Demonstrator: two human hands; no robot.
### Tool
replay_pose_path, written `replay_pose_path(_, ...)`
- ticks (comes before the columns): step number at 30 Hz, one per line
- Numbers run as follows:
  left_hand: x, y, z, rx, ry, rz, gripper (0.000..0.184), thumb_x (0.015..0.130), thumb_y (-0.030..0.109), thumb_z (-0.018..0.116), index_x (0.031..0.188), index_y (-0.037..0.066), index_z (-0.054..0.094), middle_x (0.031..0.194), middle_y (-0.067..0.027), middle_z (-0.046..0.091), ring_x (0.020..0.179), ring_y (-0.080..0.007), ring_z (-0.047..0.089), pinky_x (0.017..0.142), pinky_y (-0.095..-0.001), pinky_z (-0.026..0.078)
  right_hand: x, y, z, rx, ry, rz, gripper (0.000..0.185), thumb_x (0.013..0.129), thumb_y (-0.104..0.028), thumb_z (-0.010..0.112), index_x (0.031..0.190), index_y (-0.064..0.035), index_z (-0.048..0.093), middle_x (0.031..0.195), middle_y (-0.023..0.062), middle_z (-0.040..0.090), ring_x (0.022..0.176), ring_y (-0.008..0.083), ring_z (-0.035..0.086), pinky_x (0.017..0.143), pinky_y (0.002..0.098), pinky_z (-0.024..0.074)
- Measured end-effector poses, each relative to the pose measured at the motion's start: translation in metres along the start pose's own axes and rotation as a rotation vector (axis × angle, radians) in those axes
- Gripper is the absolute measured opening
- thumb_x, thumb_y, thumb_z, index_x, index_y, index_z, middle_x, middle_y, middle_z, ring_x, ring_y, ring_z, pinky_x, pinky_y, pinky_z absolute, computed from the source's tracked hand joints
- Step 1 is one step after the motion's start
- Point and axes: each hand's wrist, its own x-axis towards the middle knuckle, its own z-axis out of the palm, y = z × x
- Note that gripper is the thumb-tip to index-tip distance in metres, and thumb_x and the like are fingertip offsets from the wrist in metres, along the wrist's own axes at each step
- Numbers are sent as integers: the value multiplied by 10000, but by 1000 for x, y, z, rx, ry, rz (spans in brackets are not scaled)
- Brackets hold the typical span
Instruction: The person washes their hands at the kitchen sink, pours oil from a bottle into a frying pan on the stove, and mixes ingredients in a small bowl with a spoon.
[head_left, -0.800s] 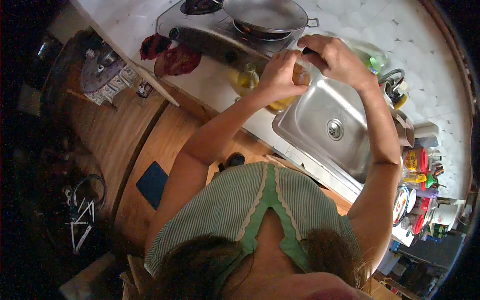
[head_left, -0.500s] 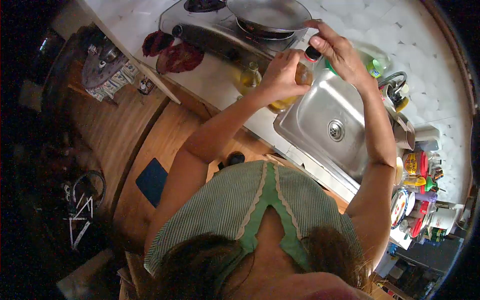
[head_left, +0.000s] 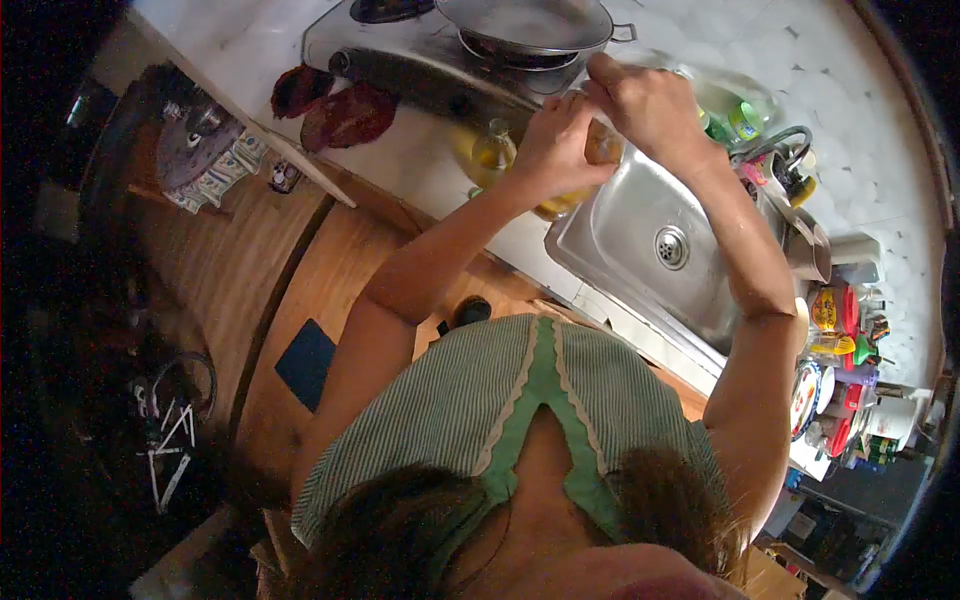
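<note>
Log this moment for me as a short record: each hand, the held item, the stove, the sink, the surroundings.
left hand: wrapped around a bottle; hand
right hand: fingers curled at the bottle's top; hand
bottle top: hidden behind the right hand
stove: pan on a burner of the stove
sink: metal sink, drain visible
counter left of hands: glass bottle with yellow liquid, dark red cloth
cap state: cannot tell
</note>
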Motion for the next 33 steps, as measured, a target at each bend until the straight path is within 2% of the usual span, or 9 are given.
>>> replay_pose_path(2, -1, -3, 1, -5, -9, -21, 679, 579, 284, 726, 1120, -3, 434, 1050, -194, 522, 945, -371, 512, 878, -443, 398, 3, 0, -6, -84, -39, 90, 317, 863, -322, 525, 1051, -75, 587, 653, 135, 635, 660, 375, 635, 638, 441, 525)
replay_pose_path(5, 2, -3, 0, 11, 0, -11, 675, 574, 286, 727, 1119, 5, 444, 1058, -188, 521, 941, -377, 512, 869, -448, 406, 3, 5, -33, 232, -56, 56, 300, 875, -304, 530, 1047, -65, 586, 779, 145, 657, 766, 359, 641, 705, 429, 519)
replay_pose_path(6, 2, -4, 0, 4, 8, 4, 672, 571, 287, 727, 1115, 8, 448, 1060, -186, 522, 941, -377, 512, 860, -449, 410, 3, 11, -29, 393, -15, -99, 290, 848, -247, 555, 1056, -47, 581, 934, 168, 644, 891, 354, 614, 779, 416, 497)
replay_pose_path(9, 4, -9, 3, -6, 4, 12, 666, 557, 280, 726, 1106, 16, 458, 1067, -178, 526, 945, -372, 515, 836, -449, 422, 1, 16, -22, 472, -17, -445, 323, 799, -177, 576, 1092, -42, 568, 1016, 189, 614, 975, 346, 582, 819, 404, 478)
replay_pose_path(16, 3, 0, 2, -37, 3, -44, 611, 526, 217, 721, 1056, 31, 481, 1035, -151, 550, 945, -342, 529, 802, -446, 430, 1, -9, -14, -89, -263, 181, 317, 794, -172, 566, 1087, -53, 560, 854, 173, 639, 819, 361, 618, 720, 437, 499)
replay_pose_path(19, 6, -5, 3, -66, 29, -8, 595, 519, 206, 720, 1041, 36, 488, 1021, -150, 553, 934, -336, 533, 799, -443, 427, -2, 7, -24, 272, -132, 110, 322, 805, -218, 574, 1084, -58, 569, 856, 181, 635, 841, 358, 616, 729, 433, 498)
replay_pose_path(23, 5, -5, 5, -105, -57, -145, 647, 546, 247, 776, 1089, 47, 487, 1040, -185, 548, 1007, -383, 510, 885, -466, 402, -6, 22, -12, 370, -9, -311, 262, 851, -206, 576, 1016, -4, 550, 860, 197, 602, 827, 365, 585, 723, 417, 458)
replay_pose_path(30, 4, 0, 5, -44, 85, -38, 560, 527, 155, 713, 1034, 56, 497, 1001, -141, 552, 959, -341, 519, 814, -456, 411, -5, 0, -12, 184, -208, 204, 306, 797, -152, 638, 1059, -21, 552, 912, 180, 604, 737, 359, 607, 632, 424, 480)
replay_pose_path(33, 5, -15, 12, -167, 58, 22, 491, 530, 138, 717, 979, 71, 531, 947, -131, 573, 919, -338, 544, 812, -448, 417, -7, 14, -4, 216, 20, -82, 352, 801, -111, 613, 1136, -44, 530, 1011, 162, 600, 840, 342, 617, 683, 414, 496)
